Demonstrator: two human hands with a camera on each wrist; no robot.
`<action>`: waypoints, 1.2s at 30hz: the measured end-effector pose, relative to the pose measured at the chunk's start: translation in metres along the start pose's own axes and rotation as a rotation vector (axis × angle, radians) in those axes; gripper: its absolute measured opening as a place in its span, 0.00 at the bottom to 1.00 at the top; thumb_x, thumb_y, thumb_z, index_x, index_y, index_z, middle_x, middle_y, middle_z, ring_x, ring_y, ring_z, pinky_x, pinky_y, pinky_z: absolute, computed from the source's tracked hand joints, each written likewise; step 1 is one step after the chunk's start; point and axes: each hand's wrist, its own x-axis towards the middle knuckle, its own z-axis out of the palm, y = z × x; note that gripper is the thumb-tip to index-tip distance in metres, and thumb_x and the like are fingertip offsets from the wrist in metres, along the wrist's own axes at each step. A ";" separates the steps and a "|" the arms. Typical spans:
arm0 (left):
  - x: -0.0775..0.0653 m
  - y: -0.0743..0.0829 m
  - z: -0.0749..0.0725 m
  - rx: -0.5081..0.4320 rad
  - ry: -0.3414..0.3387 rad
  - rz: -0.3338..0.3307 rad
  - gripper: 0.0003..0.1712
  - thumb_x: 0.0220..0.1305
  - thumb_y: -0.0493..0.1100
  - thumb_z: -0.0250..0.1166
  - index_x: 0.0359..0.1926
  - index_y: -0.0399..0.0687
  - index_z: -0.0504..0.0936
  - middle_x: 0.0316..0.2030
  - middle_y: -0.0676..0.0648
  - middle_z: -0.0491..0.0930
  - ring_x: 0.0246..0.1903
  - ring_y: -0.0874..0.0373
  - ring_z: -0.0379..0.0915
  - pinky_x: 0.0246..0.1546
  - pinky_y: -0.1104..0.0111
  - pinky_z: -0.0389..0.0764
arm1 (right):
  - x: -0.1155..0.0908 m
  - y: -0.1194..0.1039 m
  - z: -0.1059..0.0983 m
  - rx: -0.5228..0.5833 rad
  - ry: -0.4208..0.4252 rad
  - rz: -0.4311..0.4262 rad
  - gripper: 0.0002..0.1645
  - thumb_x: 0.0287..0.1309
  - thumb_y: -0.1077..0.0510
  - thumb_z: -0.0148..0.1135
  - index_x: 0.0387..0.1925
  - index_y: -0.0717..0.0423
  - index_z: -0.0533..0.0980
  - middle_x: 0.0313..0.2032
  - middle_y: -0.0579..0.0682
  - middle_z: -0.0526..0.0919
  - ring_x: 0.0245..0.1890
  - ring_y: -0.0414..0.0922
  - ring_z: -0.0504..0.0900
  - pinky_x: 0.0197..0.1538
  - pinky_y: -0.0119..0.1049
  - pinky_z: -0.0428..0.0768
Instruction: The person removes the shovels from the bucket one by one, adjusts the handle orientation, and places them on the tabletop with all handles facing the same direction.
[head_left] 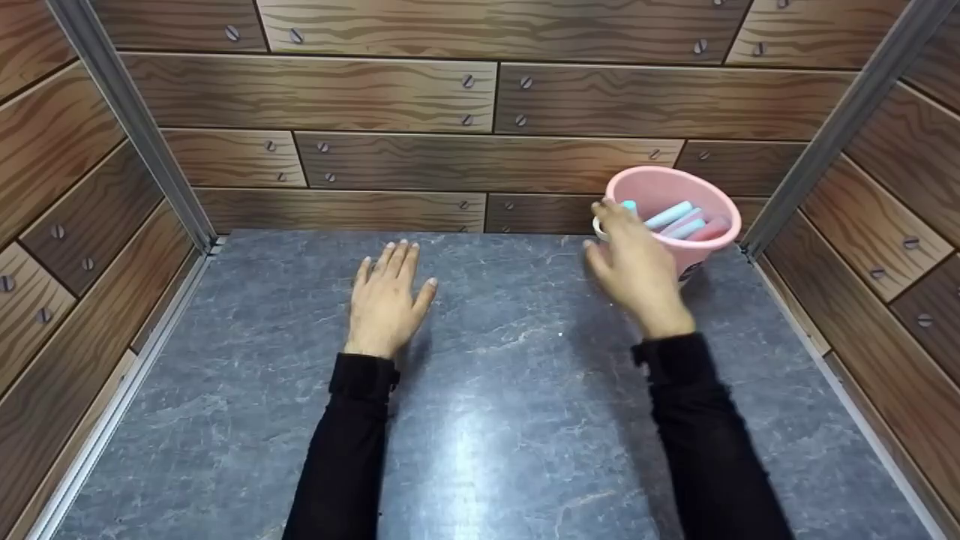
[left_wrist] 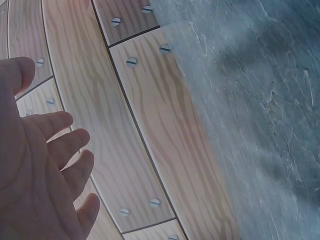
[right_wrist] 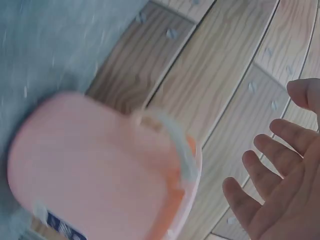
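Observation:
In the head view, a pink bucket [head_left: 654, 184] stands at the table's back right corner. Several pastel rod-shaped pieces [head_left: 679, 217], light blue, pinkish and turquoise, lie inside it; their exact kind is unclear. My right hand [head_left: 637, 262] is in front of the bucket's left side and hides part of its rim. The right wrist view shows that hand's fingers spread and apart from the bucket, whose whitish handle [right_wrist: 182, 150] hangs at the rim. My left hand [head_left: 384, 304] is over the table's left middle, palm down, fingers extended, holding nothing.
A grey marbled tabletop [head_left: 495, 375] lies under both hands. Wood-patterned panels [head_left: 390, 161] enclose it at the back and both sides, with grey metal posts [head_left: 135, 112] at the rear corners. A dark label [right_wrist: 65, 227] is on the bucket's side.

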 end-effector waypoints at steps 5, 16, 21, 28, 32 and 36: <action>-0.001 0.003 0.000 -0.003 0.019 0.010 0.44 0.93 0.65 0.52 0.94 0.45 0.63 0.93 0.39 0.64 0.95 0.41 0.56 0.98 0.38 0.49 | 0.014 0.017 -0.025 -0.025 -0.020 0.006 0.41 0.83 0.51 0.62 0.88 0.61 0.70 0.85 0.69 0.74 0.87 0.70 0.72 0.90 0.70 0.71; -0.002 0.009 0.002 0.000 0.029 0.034 0.43 0.93 0.65 0.52 0.94 0.46 0.64 0.93 0.40 0.64 0.94 0.41 0.57 0.98 0.38 0.52 | 0.050 0.043 -0.049 -0.105 -0.204 0.028 0.34 0.86 0.51 0.60 0.83 0.62 0.74 0.79 0.70 0.80 0.80 0.73 0.79 0.77 0.80 0.79; -0.001 0.010 0.003 0.006 0.014 0.034 0.44 0.93 0.65 0.52 0.94 0.46 0.63 0.93 0.40 0.63 0.95 0.41 0.56 0.98 0.39 0.51 | 0.063 0.050 -0.055 -0.081 -0.252 0.009 0.28 0.86 0.57 0.61 0.77 0.69 0.77 0.74 0.74 0.82 0.78 0.74 0.80 0.81 0.73 0.78; -0.001 0.009 0.004 0.024 0.001 0.040 0.44 0.93 0.65 0.53 0.94 0.46 0.63 0.93 0.40 0.63 0.95 0.41 0.56 0.98 0.39 0.51 | 0.073 0.054 -0.058 -0.061 -0.311 -0.029 0.14 0.84 0.63 0.64 0.60 0.67 0.85 0.55 0.71 0.92 0.58 0.68 0.90 0.65 0.65 0.87; -0.001 0.008 0.003 0.020 0.006 0.045 0.43 0.93 0.64 0.54 0.93 0.45 0.64 0.93 0.40 0.63 0.95 0.40 0.56 0.98 0.38 0.52 | 0.074 0.056 -0.053 -0.045 -0.314 -0.009 0.09 0.84 0.59 0.65 0.49 0.62 0.87 0.41 0.62 0.88 0.43 0.56 0.83 0.50 0.52 0.82; 0.000 0.010 0.004 0.015 0.007 0.046 0.43 0.93 0.63 0.54 0.93 0.45 0.64 0.93 0.40 0.64 0.95 0.40 0.57 0.98 0.38 0.51 | 0.074 0.060 -0.048 -0.044 -0.291 -0.022 0.10 0.85 0.57 0.66 0.47 0.61 0.86 0.38 0.60 0.87 0.40 0.55 0.82 0.46 0.52 0.81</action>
